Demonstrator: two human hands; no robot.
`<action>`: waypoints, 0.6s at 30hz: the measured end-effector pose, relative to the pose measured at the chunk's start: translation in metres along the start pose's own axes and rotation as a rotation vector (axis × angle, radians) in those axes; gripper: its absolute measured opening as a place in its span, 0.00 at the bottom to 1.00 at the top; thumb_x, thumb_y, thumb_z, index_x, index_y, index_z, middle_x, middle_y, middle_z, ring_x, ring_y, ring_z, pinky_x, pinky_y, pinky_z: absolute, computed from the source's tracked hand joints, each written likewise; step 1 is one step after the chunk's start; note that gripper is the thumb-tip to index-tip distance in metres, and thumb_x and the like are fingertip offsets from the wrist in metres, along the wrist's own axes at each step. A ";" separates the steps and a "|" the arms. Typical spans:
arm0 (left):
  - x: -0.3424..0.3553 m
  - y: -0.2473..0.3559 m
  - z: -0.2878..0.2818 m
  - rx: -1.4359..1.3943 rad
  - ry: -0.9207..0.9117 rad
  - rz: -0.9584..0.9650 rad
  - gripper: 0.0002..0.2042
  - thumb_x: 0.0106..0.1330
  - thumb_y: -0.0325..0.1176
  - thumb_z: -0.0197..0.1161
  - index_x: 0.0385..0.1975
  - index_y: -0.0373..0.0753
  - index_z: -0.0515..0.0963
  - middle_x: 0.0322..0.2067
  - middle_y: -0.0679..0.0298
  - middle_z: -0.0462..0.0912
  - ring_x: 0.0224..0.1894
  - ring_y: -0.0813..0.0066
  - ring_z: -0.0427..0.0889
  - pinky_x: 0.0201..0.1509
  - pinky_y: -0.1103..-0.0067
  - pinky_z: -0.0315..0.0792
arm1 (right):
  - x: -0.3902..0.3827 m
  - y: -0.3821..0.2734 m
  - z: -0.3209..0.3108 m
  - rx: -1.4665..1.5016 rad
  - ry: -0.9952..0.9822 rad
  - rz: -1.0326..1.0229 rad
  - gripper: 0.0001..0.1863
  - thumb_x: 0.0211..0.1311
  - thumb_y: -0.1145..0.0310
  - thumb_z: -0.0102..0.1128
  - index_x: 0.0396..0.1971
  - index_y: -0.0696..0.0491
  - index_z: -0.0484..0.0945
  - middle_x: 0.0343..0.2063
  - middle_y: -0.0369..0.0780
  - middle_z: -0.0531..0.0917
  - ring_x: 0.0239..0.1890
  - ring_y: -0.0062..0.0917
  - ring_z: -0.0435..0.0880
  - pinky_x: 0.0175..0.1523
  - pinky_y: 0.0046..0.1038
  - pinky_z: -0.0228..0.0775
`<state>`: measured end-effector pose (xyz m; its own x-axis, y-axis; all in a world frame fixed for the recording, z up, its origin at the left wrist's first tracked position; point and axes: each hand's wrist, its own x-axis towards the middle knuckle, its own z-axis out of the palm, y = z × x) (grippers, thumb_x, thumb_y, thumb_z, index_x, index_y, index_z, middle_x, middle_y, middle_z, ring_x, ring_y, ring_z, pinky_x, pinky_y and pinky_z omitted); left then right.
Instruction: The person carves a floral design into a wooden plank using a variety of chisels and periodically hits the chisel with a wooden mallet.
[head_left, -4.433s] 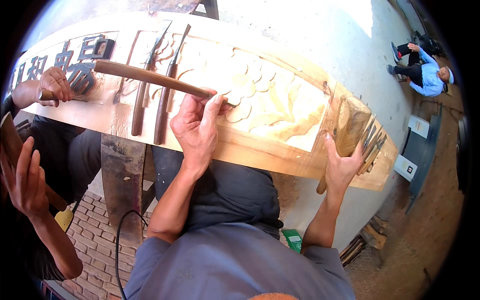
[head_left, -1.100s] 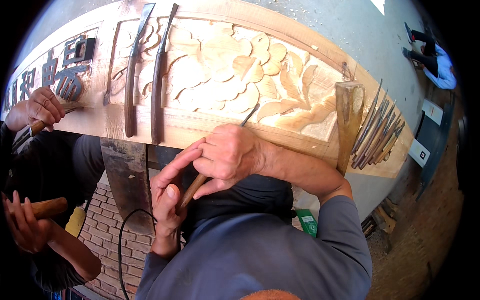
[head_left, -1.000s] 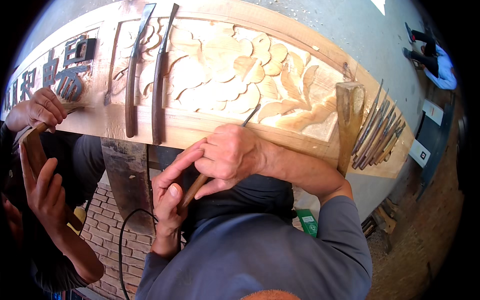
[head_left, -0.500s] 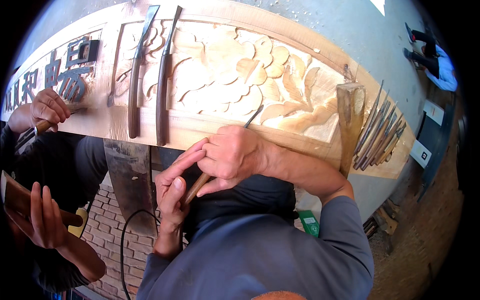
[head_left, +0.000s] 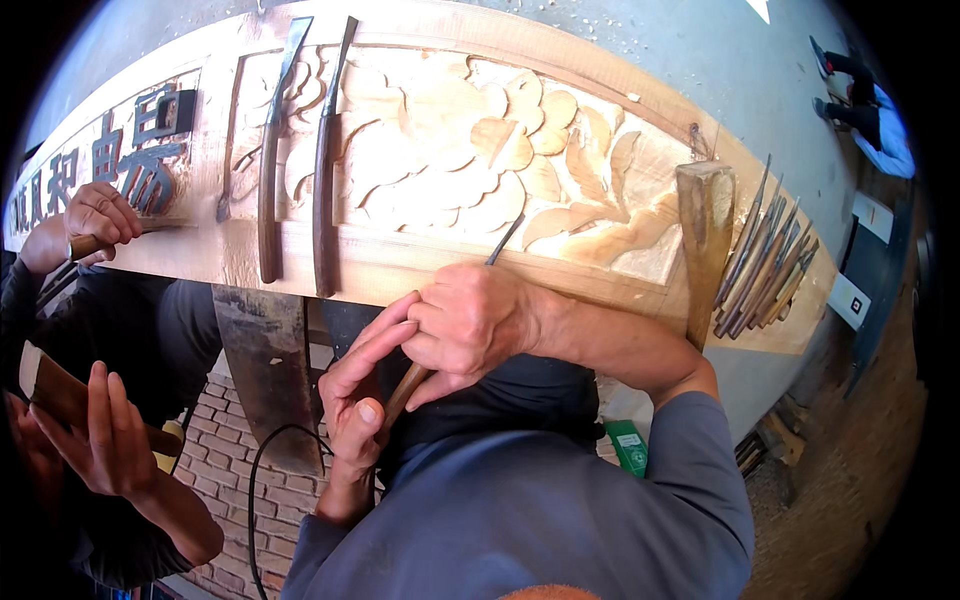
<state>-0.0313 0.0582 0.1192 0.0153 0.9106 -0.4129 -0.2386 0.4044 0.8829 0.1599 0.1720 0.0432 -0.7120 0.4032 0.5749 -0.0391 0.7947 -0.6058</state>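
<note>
My right hand [head_left: 472, 318] is closed round a carving chisel [head_left: 411, 382]. Its thin dark blade slants up past my knuckles and reaches the lower border of a carved wooden panel [head_left: 430, 245]. My left hand [head_left: 357, 392] holds the lower end of the wooden handle against its palm. The left thumb lies along the handle, while the fingers stretch toward my right hand. Raised flowers and leaves [head_left: 505, 145] cover the panel beyond my hands. Two long chisels, a wide-bladed one [head_left: 271, 190] and a narrower one [head_left: 325, 200], lie across the panel to the left.
A wooden mallet [head_left: 704, 235] and a bunch of carving tools [head_left: 768, 265] sit toward the right end. At left, a co-worker's hands hold a chisel [head_left: 85, 246] and a mallet [head_left: 62, 390]. Below are a support [head_left: 265, 370], a cable [head_left: 254, 500] and a green box [head_left: 627, 447].
The co-worker's mallet has shifted right. My hands keep their hold on the chisel and sit slightly lower in the picture; the whole view has shifted a little.
</note>
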 end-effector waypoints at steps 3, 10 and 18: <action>0.004 0.001 -0.001 0.026 -0.011 -0.009 0.46 0.72 0.69 0.66 0.68 0.23 0.83 0.74 0.29 0.75 0.79 0.42 0.74 0.86 0.54 0.58 | 0.000 0.002 -0.002 0.008 -0.003 0.024 0.33 0.50 0.36 0.81 0.19 0.46 0.69 0.21 0.33 0.71 0.20 0.24 0.74 0.25 0.29 0.66; 0.003 0.003 -0.004 0.006 -0.042 -0.012 0.46 0.73 0.68 0.65 0.68 0.23 0.82 0.75 0.29 0.75 0.80 0.42 0.73 0.87 0.54 0.57 | -0.001 0.000 0.001 0.001 0.007 0.017 0.32 0.49 0.36 0.81 0.19 0.46 0.70 0.22 0.33 0.72 0.20 0.24 0.74 0.25 0.29 0.68; 0.001 0.003 -0.002 -0.012 -0.038 -0.010 0.46 0.73 0.68 0.65 0.69 0.23 0.82 0.75 0.28 0.74 0.80 0.41 0.72 0.88 0.54 0.55 | -0.002 -0.001 0.000 -0.014 0.008 0.010 0.32 0.50 0.35 0.78 0.20 0.47 0.72 0.22 0.33 0.72 0.20 0.23 0.75 0.25 0.29 0.68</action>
<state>-0.0339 0.0598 0.1210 0.0548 0.9091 -0.4130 -0.2498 0.4129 0.8758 0.1613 0.1702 0.0431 -0.7069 0.4148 0.5729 -0.0220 0.7968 -0.6039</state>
